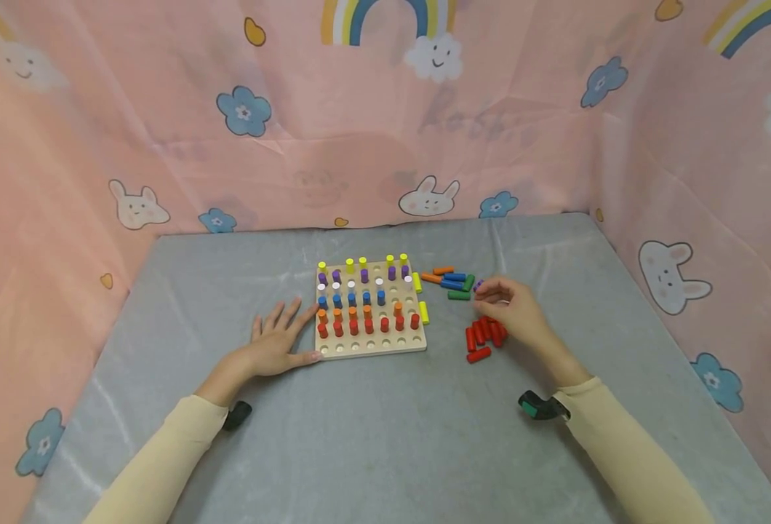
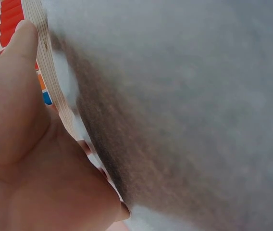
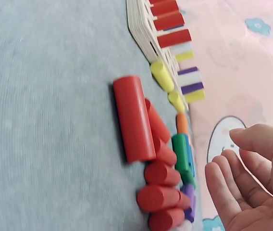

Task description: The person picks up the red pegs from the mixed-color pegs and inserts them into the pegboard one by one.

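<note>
A wooden pegboard [image 1: 372,348] lies on the table, with rows of yellow, purple, white, blue, orange and red pegs upright in its holes. My left hand [image 1: 274,346] rests at the board's left side, fingers spread, thumb touching its near left corner. Over on the right, my right hand [image 1: 513,309] hovers above loose pegs, its fingers loosely bent. In the right wrist view its thumb and fingertips are apart, and nothing shows between them. Beneath it lies a pile of red pegs [image 3: 134,118]. A purple peg [image 1: 479,285] shows by its fingertips.
Loose orange, blue and green pegs [image 1: 459,295] lie right of the board's far corner. Two yellow pegs [image 1: 423,313] lie against its right edge. Grey cloth [image 1: 359,437] covers the table; a pink printed curtain [image 1: 333,145] stands behind and at both sides.
</note>
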{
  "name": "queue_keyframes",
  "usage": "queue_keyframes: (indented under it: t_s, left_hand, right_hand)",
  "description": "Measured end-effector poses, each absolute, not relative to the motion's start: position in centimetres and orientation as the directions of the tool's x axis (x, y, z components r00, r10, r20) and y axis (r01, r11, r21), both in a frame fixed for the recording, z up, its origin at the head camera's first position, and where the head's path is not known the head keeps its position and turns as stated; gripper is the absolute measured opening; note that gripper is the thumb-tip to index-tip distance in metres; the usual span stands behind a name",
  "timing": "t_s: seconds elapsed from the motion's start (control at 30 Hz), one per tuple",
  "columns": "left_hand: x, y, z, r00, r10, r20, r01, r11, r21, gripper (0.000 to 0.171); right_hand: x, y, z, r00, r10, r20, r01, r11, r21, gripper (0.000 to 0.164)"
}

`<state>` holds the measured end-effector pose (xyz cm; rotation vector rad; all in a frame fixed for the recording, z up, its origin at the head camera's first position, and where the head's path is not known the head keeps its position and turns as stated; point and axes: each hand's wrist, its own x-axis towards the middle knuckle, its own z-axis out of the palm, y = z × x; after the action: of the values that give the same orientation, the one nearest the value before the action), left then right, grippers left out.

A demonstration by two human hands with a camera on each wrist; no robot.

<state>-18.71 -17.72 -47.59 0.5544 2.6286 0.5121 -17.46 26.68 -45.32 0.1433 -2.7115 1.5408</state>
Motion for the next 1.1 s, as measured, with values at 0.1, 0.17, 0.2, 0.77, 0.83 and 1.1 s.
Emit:
queue_keyframes:
  t_s: [0.1,0.17,0.2,0.77,0.83,1.1]
  left_hand:
    - [-18.7,-17.7,-47.6,-0.841,0.449,-0.303,0.301,0.852,0.429,0.094]
    - [-18.7,-17.7,-47.7,-0.841,0.448,-0.305,0.304,0.856,0.419,0.095]
    - [-18.8,-17.7,-47.8,-0.841,0.446,-0.306,0.304,0.857,0.415,0.095]
    - [-18.6,-17.7,-47.3,-0.840,0.451,-0.302,0.302,0.850,0.432,0.096]
    - [-18.6,-17.7,-47.4,-0.842,0.452,-0.296,0.305,0.849,0.431,0.096]
    - [-18.7,-17.7,-47.6,-0.841,0.451,-0.300,0.304,0.851,0.427,0.093]
  right_hand:
    - [-17.3,27.3,-45.1,-0.996,-0.062,0.060,-0.084,0.520,-0.850,0.024]
    - [-17.2,27.7,-45.1,-0.997,-0.053,0.053,-0.073,0.535,-0.841,0.025]
    - [-17.1,27.9,-45.0,-0.998,-0.048,0.047,-0.066,0.542,-0.838,0.025]
    - [-17.1,29.1,-45.5,-1.000,-0.019,-0.025,0.007,0.636,-0.772,0.026]
    - [-17.1,29.1,-45.5,-1.000,-0.023,-0.022,0.002,0.653,-0.757,0.026]
    - [-17.2,28.6,-45.6,-0.999,-0.043,-0.008,-0.026,0.716,-0.697,0.027]
